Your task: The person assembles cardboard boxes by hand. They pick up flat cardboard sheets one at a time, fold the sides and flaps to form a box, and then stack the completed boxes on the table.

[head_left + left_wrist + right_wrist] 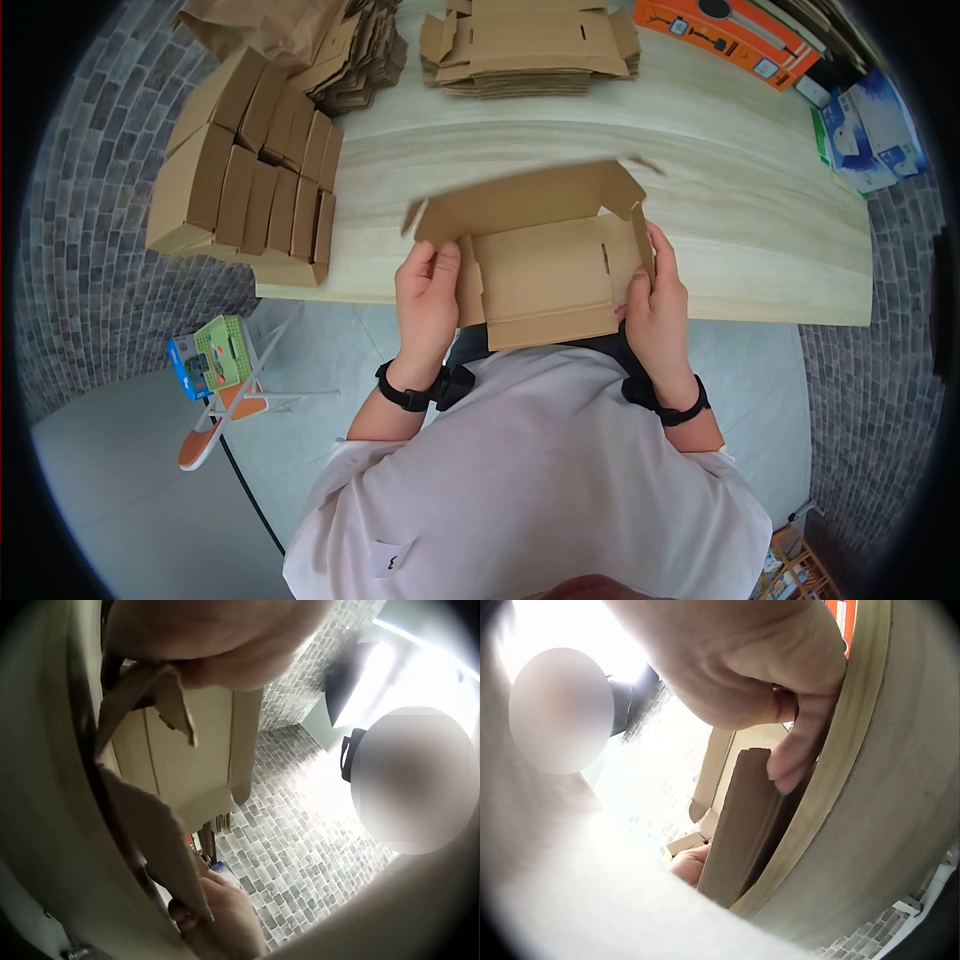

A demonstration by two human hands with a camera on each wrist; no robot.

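While the bare left hand [428, 300] and bare right hand [657, 315] pinch opposite sides of the open, rectangular brown cardboard box [540, 270], uneven squeezing could buckle its walls.

Matt cardboard box [545, 268] on smooth wood-grained table [740, 210]

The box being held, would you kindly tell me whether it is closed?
No, the head view shows the box open, its inside in plain sight.
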